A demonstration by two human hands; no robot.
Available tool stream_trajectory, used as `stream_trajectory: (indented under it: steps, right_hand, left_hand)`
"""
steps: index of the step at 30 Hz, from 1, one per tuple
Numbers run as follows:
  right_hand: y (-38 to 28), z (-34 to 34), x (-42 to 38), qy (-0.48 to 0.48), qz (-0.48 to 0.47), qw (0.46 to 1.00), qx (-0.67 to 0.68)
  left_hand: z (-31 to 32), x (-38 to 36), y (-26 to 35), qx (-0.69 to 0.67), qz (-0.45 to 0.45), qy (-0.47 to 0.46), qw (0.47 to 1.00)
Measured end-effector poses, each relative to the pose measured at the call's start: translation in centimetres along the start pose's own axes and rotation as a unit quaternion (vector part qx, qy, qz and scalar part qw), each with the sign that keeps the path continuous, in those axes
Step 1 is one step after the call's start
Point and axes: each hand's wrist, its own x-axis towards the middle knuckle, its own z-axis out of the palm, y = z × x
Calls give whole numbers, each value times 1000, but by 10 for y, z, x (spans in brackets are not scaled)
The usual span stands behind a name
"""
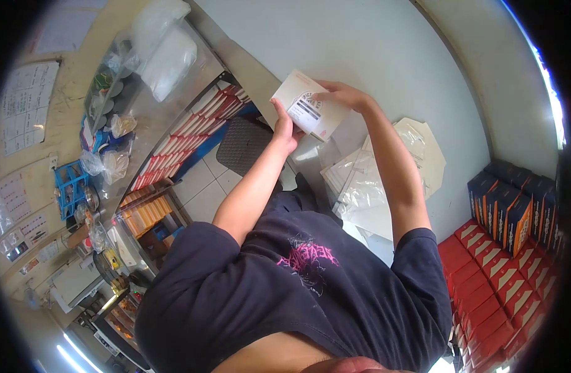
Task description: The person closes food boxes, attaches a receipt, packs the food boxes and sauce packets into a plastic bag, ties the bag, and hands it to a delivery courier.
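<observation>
A cream-white box with dark print and a label on its face is held up in front of me, above a metal surface. My left hand grips its lower left side, with the thumb up along the edge. My right hand lies over its upper right part, fingers reaching across the face near the dark print. Flat white sheets or envelopes in clear plastic lie beside my right forearm.
Red boxes and dark blue and orange boxes stand in rows at the right. A shelf of red and white packets is at the left, beneath a metal counter with plastic bags. A dark woven stool stands below.
</observation>
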Motion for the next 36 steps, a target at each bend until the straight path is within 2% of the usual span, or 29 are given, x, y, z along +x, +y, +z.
stream_trajectory:
  steps: [1,3,4,6,8,10,11,13,14,16,18,20,21,22,23,25,26,27,28,29,31,32,33,34,35,36]
  right_hand:
    - [2,3,3,1,3,1000,1]
    - [16,4,10,32,-51,996,-59]
    - [27,2,15,47,-41,997,-55]
    - [45,3,23,109,9,987,-116]
    - [18,8,-3,87,23,991,-102]
    - [28,13,-4,198,10,972,-123]
    - [32,11,-22,215,20,969,-119]
    - [22,14,-59,445,-21,895,-22]
    - [27,11,-96,505,-8,861,-62]
    - [70,8,-179,523,155,800,-248]
    - [81,22,-251,455,398,766,-220]
    - [138,45,-271,473,497,695,-215]
    - [153,60,-271,474,501,692,-213]
    - [164,74,-269,506,433,702,-252]
    - [172,82,-265,536,359,707,-289]
    - [188,89,-264,551,318,704,-316]
    - [195,95,-267,558,280,701,-346]
    - [201,100,-268,561,282,698,-343]
    - [199,102,-266,589,222,689,-359]
    - [197,102,-263,612,161,676,-377]
    - [190,107,-248,610,181,672,-378]
    - [184,107,-237,607,198,670,-379]
    - [177,102,-233,577,258,710,-311]
    - [170,96,-233,577,255,711,-311]
    - [163,90,-236,530,276,758,-261]
    - [156,86,-240,479,295,799,-211]
  left_hand:
    - [-1,3,-1,-1,-3,-1,1000]
    - [5,6,-6,-63,-25,57,996]
    - [15,0,-8,-58,-38,45,997]
    - [41,-19,-5,-119,96,68,986]
    - [46,-31,-7,-136,70,81,985]
    - [22,-28,-13,-143,11,68,987]
    - [4,-23,-15,-113,-23,55,992]
    - [-7,-43,-4,-61,-78,129,987]
    - [-16,-53,-2,-34,-94,151,984]
    - [-42,-72,-18,87,-90,121,985]
    - [-40,-98,-36,130,-113,19,985]
    - [-6,-113,-52,269,-140,-135,943]
    - [4,-108,-69,381,-62,-206,899]
    - [15,-94,-86,483,19,-272,832]
    - [28,-83,-99,486,20,-274,830]
    - [50,-64,-114,611,199,-259,721]
    - [48,-61,-118,614,198,-263,718]
    - [47,-60,-123,654,245,-228,678]
    - [48,-58,-126,689,292,-193,635]
    - [46,-56,-128,688,296,-196,633]
    - [31,-57,-128,675,269,-183,663]
    - [25,-57,-129,676,272,-182,660]
    - [19,-56,-130,659,296,-195,664]
    - [13,-57,-129,640,320,-206,667]
    - [10,-61,-125,641,321,-204,667]
    - [10,-64,-120,651,265,-209,680]
